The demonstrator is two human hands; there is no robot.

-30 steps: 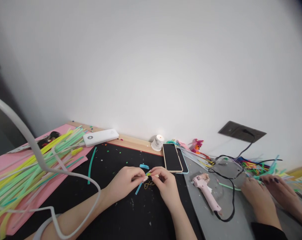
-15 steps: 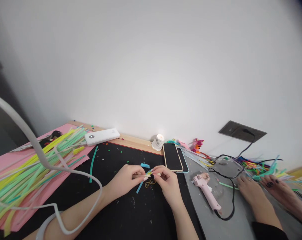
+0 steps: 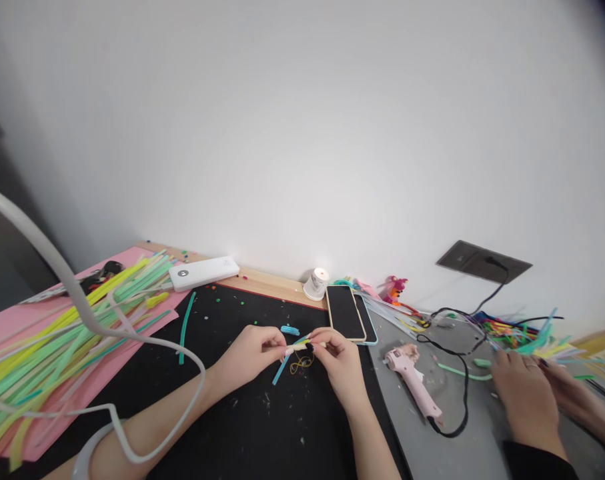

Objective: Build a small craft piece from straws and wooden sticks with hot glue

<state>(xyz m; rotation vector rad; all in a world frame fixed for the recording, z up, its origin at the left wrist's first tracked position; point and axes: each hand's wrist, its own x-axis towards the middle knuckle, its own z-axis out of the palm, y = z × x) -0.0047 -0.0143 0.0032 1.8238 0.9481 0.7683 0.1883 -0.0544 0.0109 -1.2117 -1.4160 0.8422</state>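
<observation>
My left hand (image 3: 249, 353) and my right hand (image 3: 339, 360) meet over a black mat (image 3: 242, 427). Both pinch a small bundle of straw pieces (image 3: 297, 346), yellow, green and blue, with something black in it. A longer blue straw piece (image 3: 280, 370) sticks out below the bundle toward the mat. A loop of thin yellow rubber band (image 3: 302, 365) lies on the mat just under my fingers. A short blue straw piece (image 3: 289, 330) rests on the mat a little beyond my hands.
A heap of green and yellow straws (image 3: 57, 340) covers pink paper at left, with a white power bank (image 3: 205, 273) behind. A lit candle (image 3: 316, 284), two phones (image 3: 346, 313) and a pink glue gun (image 3: 412, 380) lie right. Another person's hands (image 3: 532, 393) work at far right.
My hands have drawn slightly apart, stretching the bundle between them. The other person's hands at the right have shifted rightward and closer together among the straws.
</observation>
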